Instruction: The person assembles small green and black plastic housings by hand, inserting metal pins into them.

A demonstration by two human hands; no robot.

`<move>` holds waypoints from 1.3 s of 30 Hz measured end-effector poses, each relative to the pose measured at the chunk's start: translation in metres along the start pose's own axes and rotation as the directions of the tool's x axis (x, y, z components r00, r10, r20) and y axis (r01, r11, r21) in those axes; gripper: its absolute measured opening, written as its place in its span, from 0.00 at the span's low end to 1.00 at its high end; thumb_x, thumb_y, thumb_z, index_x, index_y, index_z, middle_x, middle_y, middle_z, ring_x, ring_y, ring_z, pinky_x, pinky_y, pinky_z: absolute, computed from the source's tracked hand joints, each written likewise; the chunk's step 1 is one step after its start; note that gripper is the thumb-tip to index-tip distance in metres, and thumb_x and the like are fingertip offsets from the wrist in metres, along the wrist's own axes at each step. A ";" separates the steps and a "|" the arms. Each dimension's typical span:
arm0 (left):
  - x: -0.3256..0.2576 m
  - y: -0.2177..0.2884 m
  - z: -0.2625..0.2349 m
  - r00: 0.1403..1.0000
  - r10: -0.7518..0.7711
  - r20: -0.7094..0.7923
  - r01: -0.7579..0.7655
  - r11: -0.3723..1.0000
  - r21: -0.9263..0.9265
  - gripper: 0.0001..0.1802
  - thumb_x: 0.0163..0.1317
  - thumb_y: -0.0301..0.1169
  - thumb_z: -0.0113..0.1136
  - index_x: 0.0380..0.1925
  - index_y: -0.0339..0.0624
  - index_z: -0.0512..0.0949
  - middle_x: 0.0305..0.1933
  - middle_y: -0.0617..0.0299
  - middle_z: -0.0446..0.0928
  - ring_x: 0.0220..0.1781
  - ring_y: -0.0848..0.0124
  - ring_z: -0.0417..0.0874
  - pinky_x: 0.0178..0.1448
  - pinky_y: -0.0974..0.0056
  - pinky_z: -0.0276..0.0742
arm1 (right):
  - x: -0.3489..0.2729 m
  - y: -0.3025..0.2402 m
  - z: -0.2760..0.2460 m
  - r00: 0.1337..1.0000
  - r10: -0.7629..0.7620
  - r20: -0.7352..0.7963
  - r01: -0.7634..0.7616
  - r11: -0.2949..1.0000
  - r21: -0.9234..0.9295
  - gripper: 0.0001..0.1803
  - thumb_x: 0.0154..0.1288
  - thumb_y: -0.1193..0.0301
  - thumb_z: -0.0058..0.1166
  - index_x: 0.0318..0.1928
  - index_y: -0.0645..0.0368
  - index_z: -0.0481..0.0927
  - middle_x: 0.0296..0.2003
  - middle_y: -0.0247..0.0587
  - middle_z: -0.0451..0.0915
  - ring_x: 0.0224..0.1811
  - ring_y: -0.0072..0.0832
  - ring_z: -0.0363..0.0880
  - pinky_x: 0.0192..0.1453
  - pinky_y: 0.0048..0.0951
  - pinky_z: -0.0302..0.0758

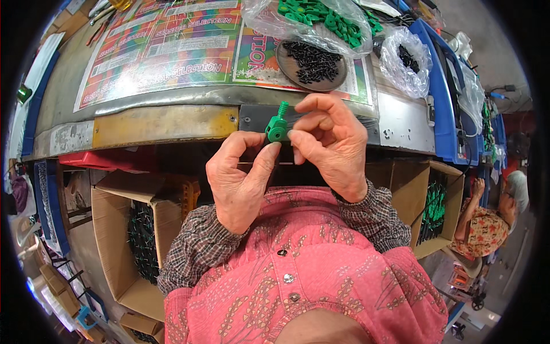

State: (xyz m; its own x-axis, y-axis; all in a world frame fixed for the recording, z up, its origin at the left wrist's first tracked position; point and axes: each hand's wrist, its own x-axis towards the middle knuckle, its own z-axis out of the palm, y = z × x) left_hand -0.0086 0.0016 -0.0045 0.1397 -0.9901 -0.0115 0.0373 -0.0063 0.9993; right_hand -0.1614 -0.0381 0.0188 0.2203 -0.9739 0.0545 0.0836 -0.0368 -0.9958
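Both my hands meet at the near edge of the workbench [166, 123], pinching a small green plastic part [277, 126] with a ribbed stem that points up. My left hand [240, 178] holds its round lower end between thumb and forefinger. My right hand [329, 143] grips the part from the right with its fingertips. Behind them on the bench a round dark dish [312, 60] holds several small black screws. A clear bag [321, 20] of green plastic parts lies past the dish.
A second clear bag [408, 57] with dark pieces lies at the right, beside blue bins [441, 97]. Colourful printed sheets [172, 46] cover the bench top. Open cardboard boxes [123, 241] [438, 209] stand below on both sides. Another person [487, 223] sits at far right.
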 end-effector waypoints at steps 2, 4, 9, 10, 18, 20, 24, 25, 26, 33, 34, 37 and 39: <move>0.001 0.000 -0.001 1.000 -0.017 -0.002 0.017 0.999 -0.040 0.05 0.59 0.23 0.63 0.34 0.32 0.77 0.28 0.67 0.75 0.29 0.83 0.72 0.33 0.75 0.69 | 0.004 0.002 -0.008 0.993 -0.116 -0.038 0.110 0.984 -0.137 0.17 0.58 0.84 0.56 0.48 0.63 0.73 0.29 0.30 0.77 0.28 0.12 0.74 0.30 0.15 0.74; 0.002 -0.002 -0.004 0.999 0.036 0.030 -0.036 0.999 -0.027 0.06 0.62 0.26 0.61 0.36 0.34 0.77 0.25 0.70 0.75 0.19 0.86 0.67 0.22 0.79 0.60 | 0.010 -0.001 -0.014 0.960 -0.259 -0.103 0.215 0.924 -0.317 0.10 0.58 0.84 0.57 0.41 0.63 0.79 0.29 0.30 0.77 0.29 0.13 0.76 0.31 0.17 0.74; 0.001 0.005 -0.005 0.991 -0.111 0.074 0.118 0.989 -0.093 0.06 0.61 0.24 0.62 0.34 0.32 0.77 0.25 0.70 0.75 0.26 0.85 0.70 0.30 0.77 0.66 | 0.036 0.009 -0.045 0.856 -0.517 0.014 0.341 0.544 -0.766 0.05 0.57 0.79 0.58 0.35 0.62 0.80 0.30 0.42 0.79 0.29 0.32 0.80 0.33 0.29 0.74; 0.000 0.004 -0.006 0.985 -0.137 0.106 0.152 0.978 -0.143 0.06 0.61 0.25 0.62 0.34 0.32 0.78 0.24 0.70 0.75 0.24 0.86 0.69 0.28 0.77 0.65 | 0.040 0.010 -0.047 0.858 -0.514 0.013 0.339 0.546 -0.766 0.05 0.57 0.79 0.58 0.35 0.62 0.80 0.30 0.42 0.79 0.29 0.32 0.80 0.33 0.29 0.74; -0.003 -0.005 -0.007 0.934 -0.223 0.279 0.306 0.903 -0.303 0.06 0.62 0.26 0.62 0.34 0.34 0.78 0.25 0.70 0.75 0.21 0.87 0.67 0.23 0.78 0.61 | 0.019 -0.007 -0.034 0.934 -0.356 -0.016 0.243 0.670 -0.702 0.10 0.60 0.72 0.61 0.42 0.62 0.81 0.27 0.36 0.78 0.26 0.22 0.75 0.30 0.25 0.71; -0.004 -0.009 -0.007 0.911 -0.247 0.330 0.351 0.884 -0.308 0.06 0.62 0.27 0.61 0.33 0.34 0.77 0.25 0.69 0.76 0.20 0.87 0.67 0.22 0.78 0.60 | 0.007 -0.011 -0.021 0.998 0.009 0.067 0.011 0.957 -0.290 0.10 0.64 0.72 0.59 0.42 0.66 0.80 0.29 0.31 0.78 0.30 0.14 0.74 0.33 0.18 0.72; -0.007 -0.011 -0.005 0.895 -0.244 0.372 0.371 0.872 -0.319 0.06 0.63 0.28 0.61 0.33 0.34 0.77 0.25 0.69 0.76 0.19 0.87 0.67 0.22 0.78 0.60 | -0.002 -0.005 -0.013 0.966 0.175 0.190 -0.169 0.985 -0.047 0.09 0.67 0.71 0.56 0.38 0.66 0.77 0.27 0.28 0.77 0.30 0.10 0.72 0.32 0.14 0.70; -0.008 -0.011 -0.004 0.898 -0.240 0.368 0.360 0.881 -0.306 0.06 0.63 0.27 0.61 0.33 0.34 0.77 0.25 0.69 0.76 0.20 0.87 0.67 0.22 0.78 0.60 | -0.002 -0.003 -0.013 0.965 0.178 0.190 -0.172 0.984 -0.047 0.09 0.67 0.71 0.56 0.38 0.66 0.77 0.27 0.28 0.77 0.30 0.10 0.72 0.32 0.14 0.70; -0.008 -0.012 -0.004 0.902 -0.234 0.363 0.349 0.890 -0.293 0.06 0.63 0.27 0.61 0.33 0.34 0.77 0.25 0.69 0.76 0.20 0.87 0.67 0.22 0.78 0.60 | -0.003 -0.001 -0.013 0.966 0.181 0.186 -0.174 0.983 -0.054 0.09 0.67 0.71 0.56 0.37 0.65 0.77 0.27 0.27 0.77 0.28 0.09 0.71 0.29 0.13 0.67; -0.011 -0.013 -0.001 0.913 -0.235 0.333 0.337 0.895 -0.292 0.06 0.62 0.26 0.62 0.32 0.34 0.77 0.24 0.68 0.76 0.20 0.87 0.67 0.22 0.78 0.61 | -0.004 0.006 -0.015 0.961 0.200 0.189 -0.190 0.979 -0.069 0.08 0.67 0.70 0.56 0.36 0.63 0.77 0.25 0.25 0.76 0.22 0.06 0.65 0.22 0.12 0.60; -0.010 -0.012 -0.001 0.912 -0.234 0.336 0.341 0.889 -0.306 0.06 0.61 0.26 0.62 0.33 0.33 0.77 0.24 0.68 0.76 0.20 0.87 0.68 0.22 0.78 0.61 | -0.003 0.006 -0.015 0.962 0.197 0.190 -0.187 0.980 -0.069 0.08 0.67 0.70 0.56 0.36 0.63 0.77 0.25 0.25 0.76 0.22 0.06 0.65 0.22 0.12 0.60; -0.004 -0.001 -0.003 0.912 -0.240 0.334 0.334 0.907 -0.258 0.05 0.61 0.25 0.62 0.33 0.33 0.77 0.25 0.68 0.76 0.21 0.86 0.68 0.23 0.77 0.62 | -0.003 0.002 -0.014 0.971 0.189 0.148 -0.189 0.982 -0.011 0.08 0.66 0.70 0.56 0.37 0.63 0.78 0.24 0.26 0.76 0.21 0.07 0.66 0.22 0.12 0.60; -0.001 0.002 -0.002 0.913 -0.242 0.330 0.317 0.928 -0.196 0.05 0.61 0.24 0.62 0.33 0.32 0.77 0.25 0.68 0.76 0.22 0.86 0.69 0.24 0.77 0.63 | -0.003 -0.002 -0.016 0.986 0.112 0.121 -0.101 0.991 -0.090 0.08 0.66 0.73 0.56 0.42 0.65 0.79 0.28 0.31 0.76 0.21 0.11 0.67 0.22 0.13 0.63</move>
State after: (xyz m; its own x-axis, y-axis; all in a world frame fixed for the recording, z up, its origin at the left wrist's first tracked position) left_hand -0.0062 0.0024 -0.0026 -0.2076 -0.9483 -0.2400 0.2732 -0.2918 0.9166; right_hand -0.1780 -0.0384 0.0192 0.3441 -0.9377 -0.0487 -0.0270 0.0420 -0.9988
